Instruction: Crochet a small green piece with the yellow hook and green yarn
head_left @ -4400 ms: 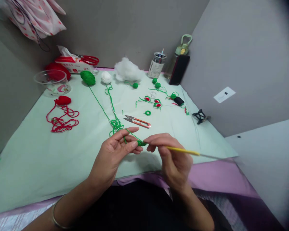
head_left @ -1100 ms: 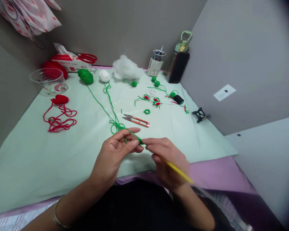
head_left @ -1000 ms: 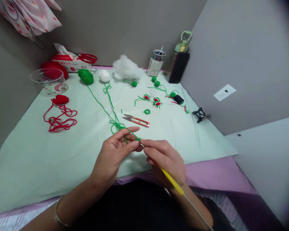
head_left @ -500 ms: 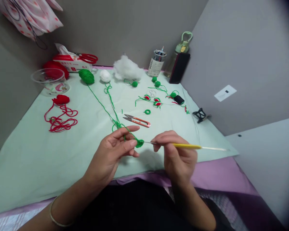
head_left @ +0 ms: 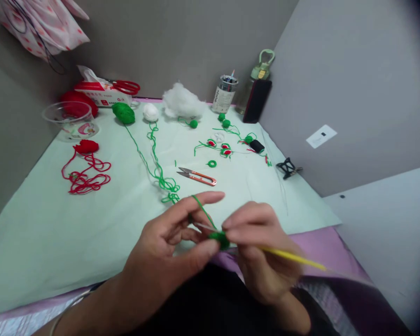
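A small green crochet piece (head_left: pixel 220 239) sits between my two hands, blurred by motion. My left hand (head_left: pixel 177 238) pinches its left side with the thumb, and green yarn (head_left: pixel 205 211) runs over the raised index finger. My right hand (head_left: pixel 262 247) is closed round the yellow-handled crochet hook (head_left: pixel 290 256), its fingertips at the piece. The hook's metal shaft shows past the fingers, pointing left above the piece. Loose green yarn (head_left: pixel 166 183) lies tangled beyond my left hand and leads back to a green ball (head_left: pixel 123 113).
Orange thread snips (head_left: pixel 198 177) lie beyond my hands, near a green ring (head_left: pixel 212 164) and small red-and-green pieces (head_left: pixel 226 149). Farther back are a white ball (head_left: pixel 150 112), stuffing (head_left: pixel 182 102), a pen jar (head_left: pixel 225 94) and a phone (head_left: pixel 257 101). Red yarn (head_left: pixel 87 179) lies left.
Both hands and the green piece have moved nearer my body and slightly right. The hook has tilted, its rear end lower, and its shaft now reaches left past the piece. The yarn tangle has loosened.
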`<state>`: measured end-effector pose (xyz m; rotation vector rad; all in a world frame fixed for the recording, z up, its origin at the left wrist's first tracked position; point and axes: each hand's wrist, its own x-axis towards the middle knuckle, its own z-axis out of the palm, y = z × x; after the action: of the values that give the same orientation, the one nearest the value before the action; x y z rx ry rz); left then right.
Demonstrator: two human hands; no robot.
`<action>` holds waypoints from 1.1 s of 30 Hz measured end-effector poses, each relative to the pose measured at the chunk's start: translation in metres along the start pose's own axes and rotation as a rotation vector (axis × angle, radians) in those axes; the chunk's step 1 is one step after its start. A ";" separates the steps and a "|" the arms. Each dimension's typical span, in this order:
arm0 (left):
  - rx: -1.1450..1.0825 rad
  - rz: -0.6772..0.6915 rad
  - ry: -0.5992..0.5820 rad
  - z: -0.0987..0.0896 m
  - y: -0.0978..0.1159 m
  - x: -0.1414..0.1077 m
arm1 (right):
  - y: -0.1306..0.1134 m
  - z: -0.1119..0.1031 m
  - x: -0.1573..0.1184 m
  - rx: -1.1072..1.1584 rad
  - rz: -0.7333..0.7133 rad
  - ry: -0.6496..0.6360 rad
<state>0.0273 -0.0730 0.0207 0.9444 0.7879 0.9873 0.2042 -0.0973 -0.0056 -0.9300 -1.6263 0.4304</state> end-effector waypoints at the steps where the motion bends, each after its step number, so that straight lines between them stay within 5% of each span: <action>1: 0.005 0.021 0.032 -0.005 -0.005 0.006 | 0.008 0.006 0.006 0.081 0.009 0.012; 4: -0.027 0.038 0.065 -0.015 -0.018 0.021 | 0.024 0.023 0.015 0.136 0.000 0.010; 10: -0.236 -0.086 0.064 -0.012 -0.026 0.027 | 0.031 0.031 0.001 -0.252 -0.232 0.014; 14: -0.317 -0.197 0.016 -0.013 -0.021 0.029 | 0.035 0.031 0.001 -0.046 -0.079 0.115; 24: -0.231 -0.092 0.058 -0.020 -0.018 0.029 | 0.037 0.024 0.012 0.562 0.270 0.167; 33: -0.092 0.022 0.035 -0.019 -0.030 0.027 | 0.037 0.033 0.011 0.405 0.181 0.074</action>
<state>0.0295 -0.0502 -0.0172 0.8604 0.7568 1.0534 0.1857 -0.0591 -0.0335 -0.7750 -1.3253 0.8079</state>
